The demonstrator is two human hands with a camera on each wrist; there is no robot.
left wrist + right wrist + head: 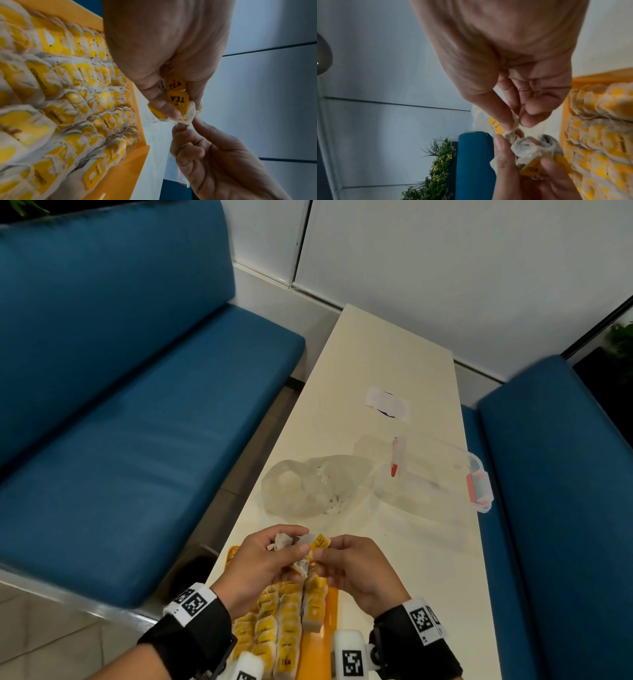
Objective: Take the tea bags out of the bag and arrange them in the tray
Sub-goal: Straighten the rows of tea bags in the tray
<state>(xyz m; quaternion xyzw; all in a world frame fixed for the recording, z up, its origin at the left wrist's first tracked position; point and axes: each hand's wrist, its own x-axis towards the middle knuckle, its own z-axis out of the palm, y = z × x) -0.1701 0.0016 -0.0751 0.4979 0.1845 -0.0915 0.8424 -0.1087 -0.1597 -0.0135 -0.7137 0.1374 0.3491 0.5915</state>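
Note:
My left hand (274, 553) grips a small clump of tea bags (301, 546) with yellow "TEA" tags (177, 99), just above the orange tray (331, 611). My right hand (337, 559) pinches the paper edge of one bag in that clump (513, 133) between thumb and forefinger. The tray holds several tight rows of yellow-tagged tea bags (284, 621), seen close up in the left wrist view (68, 94). The clear plastic bag (308, 487) lies crumpled and open on the table beyond my hands.
A clear lidded box with red latches (442, 470) stands at the right of the narrow white table (394, 354). A taped label (387, 404) sits further back. Blue sofa seats flank the table on the left (137, 440) and on the right (548, 474).

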